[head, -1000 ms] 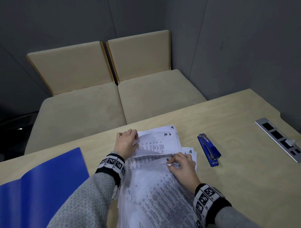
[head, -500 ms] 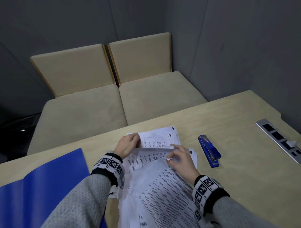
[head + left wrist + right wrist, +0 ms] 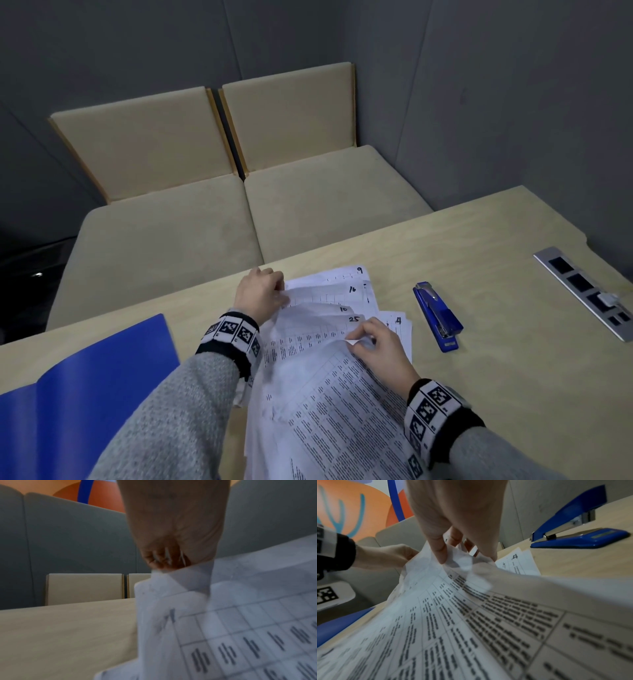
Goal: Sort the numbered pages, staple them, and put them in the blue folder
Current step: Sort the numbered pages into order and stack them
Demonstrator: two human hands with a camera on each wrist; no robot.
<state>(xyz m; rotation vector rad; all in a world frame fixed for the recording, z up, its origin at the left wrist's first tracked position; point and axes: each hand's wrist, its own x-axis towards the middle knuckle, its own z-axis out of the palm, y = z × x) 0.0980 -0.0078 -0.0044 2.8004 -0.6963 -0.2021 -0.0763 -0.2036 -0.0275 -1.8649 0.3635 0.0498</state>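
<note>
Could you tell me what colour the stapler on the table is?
The stapler is blue with silver metal parts, clearest in the right wrist view.

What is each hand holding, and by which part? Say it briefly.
Both hold the pages: the left hand grips the far left corner of several fanned sheets, the right hand pinches a sheet's far right corner.

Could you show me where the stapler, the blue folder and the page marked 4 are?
stapler (image 3: 440,317): head view, its blue top arm.
blue folder (image 3: 89,387): head view, its open cover.
page marked 4 (image 3: 401,329): head view, its top right corner.
</note>
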